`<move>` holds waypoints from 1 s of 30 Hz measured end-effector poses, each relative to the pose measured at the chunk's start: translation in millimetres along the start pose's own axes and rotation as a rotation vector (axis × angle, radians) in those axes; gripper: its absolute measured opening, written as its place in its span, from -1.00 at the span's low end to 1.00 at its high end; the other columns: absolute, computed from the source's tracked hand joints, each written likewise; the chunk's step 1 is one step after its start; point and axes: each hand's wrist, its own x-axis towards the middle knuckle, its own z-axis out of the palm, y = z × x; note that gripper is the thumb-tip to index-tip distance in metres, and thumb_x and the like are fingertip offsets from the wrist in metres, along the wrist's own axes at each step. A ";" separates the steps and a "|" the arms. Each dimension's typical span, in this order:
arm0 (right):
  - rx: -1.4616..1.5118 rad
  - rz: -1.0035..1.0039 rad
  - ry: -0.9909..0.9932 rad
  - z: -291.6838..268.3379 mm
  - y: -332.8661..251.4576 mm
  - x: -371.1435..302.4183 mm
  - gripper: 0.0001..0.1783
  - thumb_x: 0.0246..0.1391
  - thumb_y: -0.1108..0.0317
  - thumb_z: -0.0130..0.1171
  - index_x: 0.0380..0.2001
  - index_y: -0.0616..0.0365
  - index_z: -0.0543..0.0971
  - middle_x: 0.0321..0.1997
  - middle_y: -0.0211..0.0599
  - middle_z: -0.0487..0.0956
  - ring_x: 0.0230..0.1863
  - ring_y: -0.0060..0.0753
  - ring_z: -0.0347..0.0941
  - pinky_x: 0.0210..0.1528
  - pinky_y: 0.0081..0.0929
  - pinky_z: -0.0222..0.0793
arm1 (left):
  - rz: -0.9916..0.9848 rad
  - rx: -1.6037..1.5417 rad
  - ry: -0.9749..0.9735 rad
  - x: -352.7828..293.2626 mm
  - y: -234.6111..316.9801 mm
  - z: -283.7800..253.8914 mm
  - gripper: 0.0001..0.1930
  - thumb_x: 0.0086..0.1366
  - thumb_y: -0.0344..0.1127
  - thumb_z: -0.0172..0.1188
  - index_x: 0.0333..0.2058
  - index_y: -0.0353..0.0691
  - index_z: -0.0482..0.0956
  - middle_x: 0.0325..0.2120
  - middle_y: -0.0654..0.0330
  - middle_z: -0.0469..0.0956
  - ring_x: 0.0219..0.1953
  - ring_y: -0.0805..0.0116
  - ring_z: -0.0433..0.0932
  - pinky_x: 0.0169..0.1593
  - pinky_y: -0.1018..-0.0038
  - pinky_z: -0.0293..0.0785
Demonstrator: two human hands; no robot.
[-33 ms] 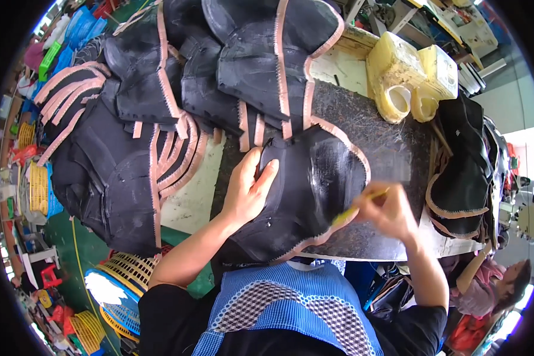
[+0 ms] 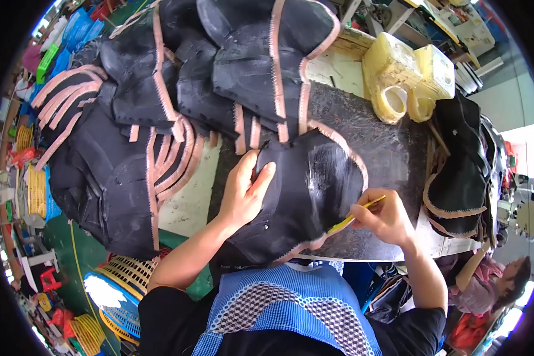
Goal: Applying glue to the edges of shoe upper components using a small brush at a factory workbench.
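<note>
A black shaped piece with a pink serrated edge [image 2: 305,202] lies on a dark worktop [image 2: 391,148] in front of me. Part of its surface looks glossy and wet. My left hand [image 2: 246,193] presses flat on the piece's left side, fingers spread toward its top corner. My right hand [image 2: 388,218] grips a thin yellow-handled brush [image 2: 356,215], and the brush tip touches the piece's lower right edge.
Many similar black pieces with pink edges [image 2: 160,118] are heaped across the left and back of the table. Two cut-open yellow plastic jugs [image 2: 406,77] stand at the back right. Another stack of black pieces [image 2: 460,172] sits to the right. A seated person [image 2: 498,285] is at lower right, and baskets [image 2: 121,276] at lower left.
</note>
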 end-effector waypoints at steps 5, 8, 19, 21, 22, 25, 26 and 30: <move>0.223 -0.251 0.927 -110.3 2.9 14.5 -0.65 0.35 0.14 0.06 -0.18 0.25 0.61 -0.44 -0.31 0.62 -0.59 -0.57 0.52 -0.49 -0.70 0.44 | 0.194 0.127 0.088 -1.5 -0.3 -2.1 -0.84 0.39 -0.38 0.14 -0.18 -0.36 0.45 -0.31 0.15 0.36 -0.34 0.36 0.36 -0.23 0.51 0.32; -0.091 -0.273 1.108 -175.2 29.7 31.9 -0.65 0.34 0.14 0.09 -0.15 0.23 0.64 -0.40 -0.36 0.64 -0.59 -0.66 0.51 -0.54 -0.73 0.39 | 0.157 0.185 0.072 -0.2 -1.8 -4.0 -0.63 0.40 -0.33 0.16 -0.52 -0.28 0.19 -0.53 0.24 0.16 -0.50 0.44 0.14 -0.40 0.47 0.15; 0.004 -0.272 1.137 -190.2 86.9 111.8 -0.67 0.34 0.23 0.10 -0.20 0.36 0.60 -0.49 -0.25 0.63 -0.60 -0.54 0.56 -0.56 -0.62 0.44 | -0.018 0.144 0.047 -4.1 21.4 -4.8 -0.63 0.41 -0.36 0.13 -0.55 -0.24 0.21 -0.65 0.34 0.17 -0.57 0.63 0.12 -0.50 0.54 0.08; 0.332 -0.178 1.169 -197.8 89.5 107.7 -0.66 0.33 0.22 0.09 -0.23 0.36 0.57 -0.44 -0.24 0.63 -0.61 -0.50 0.55 -0.59 -0.65 0.44 | 0.076 0.192 0.087 -0.5 15.3 -1.8 -0.75 0.42 -0.38 0.10 -0.47 -0.27 0.34 -0.55 0.29 0.29 -0.50 0.58 0.20 -0.40 0.56 0.19; 0.482 -0.107 1.151 -200.3 94.1 105.1 -0.68 0.32 0.23 0.10 -0.22 0.36 0.57 -0.43 -0.26 0.63 -0.61 -0.51 0.53 -0.58 -0.67 0.44 | 0.003 0.123 0.065 -2.0 8.6 -2.7 -0.87 0.43 -0.39 0.08 -0.33 -0.30 0.45 -0.43 0.25 0.38 -0.42 0.53 0.28 -0.29 0.57 0.26; 0.963 0.018 0.991 -212.6 129.6 88.4 -0.74 0.26 0.22 0.20 -0.24 0.23 0.57 -0.52 -0.44 0.54 -0.65 -0.60 0.44 -0.59 -0.78 0.41 | -0.062 0.081 0.084 -1.8 6.4 -0.3 -0.89 0.45 -0.38 0.07 -0.22 -0.30 0.50 -0.47 0.30 0.41 -0.43 0.60 0.30 -0.35 0.60 0.28; 1.138 0.015 0.783 -200.1 120.3 81.6 -0.77 0.28 0.22 0.18 -0.27 0.19 0.57 -0.53 -0.48 0.53 -0.66 -0.73 0.40 -0.66 -0.85 0.32 | -0.081 0.026 0.114 -2.5 6.5 1.3 -0.87 0.45 -0.37 0.07 -0.32 -0.26 0.46 -0.56 0.35 0.30 -0.49 0.65 0.21 -0.44 0.60 0.21; 0.846 -0.039 0.393 -97.7 28.8 57.9 -0.65 0.39 0.15 -0.01 -0.13 0.25 0.55 -0.39 -0.30 0.65 -0.71 -0.76 0.39 -0.74 -0.90 0.22 | -0.013 0.068 0.132 -0.5 -1.2 4.3 -0.65 0.42 -0.34 0.12 -0.52 -0.20 0.18 -0.66 0.39 0.07 -0.58 0.66 0.05 -0.57 0.53 0.01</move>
